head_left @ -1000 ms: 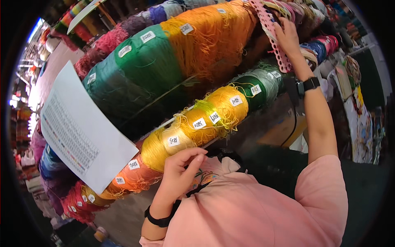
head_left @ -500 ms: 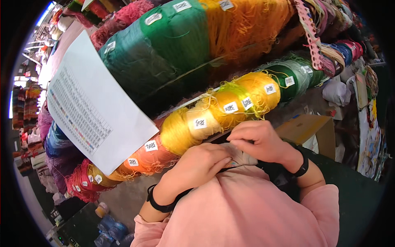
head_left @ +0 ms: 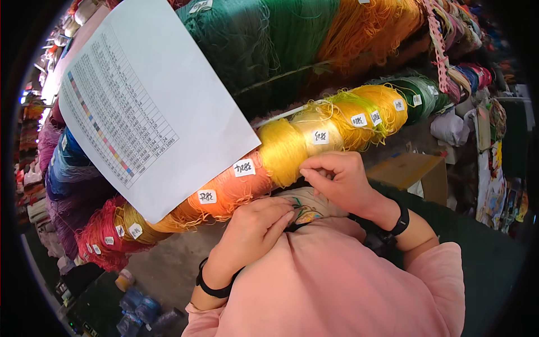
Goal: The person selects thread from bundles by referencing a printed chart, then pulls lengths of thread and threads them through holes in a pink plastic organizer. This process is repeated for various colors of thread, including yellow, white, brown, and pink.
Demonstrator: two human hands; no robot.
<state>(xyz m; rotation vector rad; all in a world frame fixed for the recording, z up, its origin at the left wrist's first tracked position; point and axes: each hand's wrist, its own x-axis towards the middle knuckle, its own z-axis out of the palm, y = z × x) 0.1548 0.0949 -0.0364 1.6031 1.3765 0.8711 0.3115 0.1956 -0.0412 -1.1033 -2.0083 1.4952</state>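
Note:
My right hand [head_left: 339, 178] is raised beside a bundle of yellow thread [head_left: 282, 150], thumb and forefinger pinched together. Whatever sits in that pinch is too fine to make out. Lower and further left, my left hand [head_left: 252, 227] is closed, its bent fingers pressed together against my front. Next to its fingertips, some green strands [head_left: 303, 212] lie on a beige cloth [head_left: 323, 206]; whether the fingers grip them is hidden. Past the hands runs a row of labelled thread hanks, among them an orange hank [head_left: 224, 188] and a pale yellow hank [head_left: 314, 130].
A white printed sheet [head_left: 185, 73] covers part of the thread row at left. Behind it hang large green thread [head_left: 303, 39] and orange thread [head_left: 370, 33] bundles. An open cardboard box [head_left: 415, 174] stands to the right. Plastic bottles [head_left: 137, 309] are low at left.
My right hand has moved apart from the left, a little up and left, toward the yellow thread. My left hand has shifted slightly down-left, uncovering green strands. The sheet appears larger in view.

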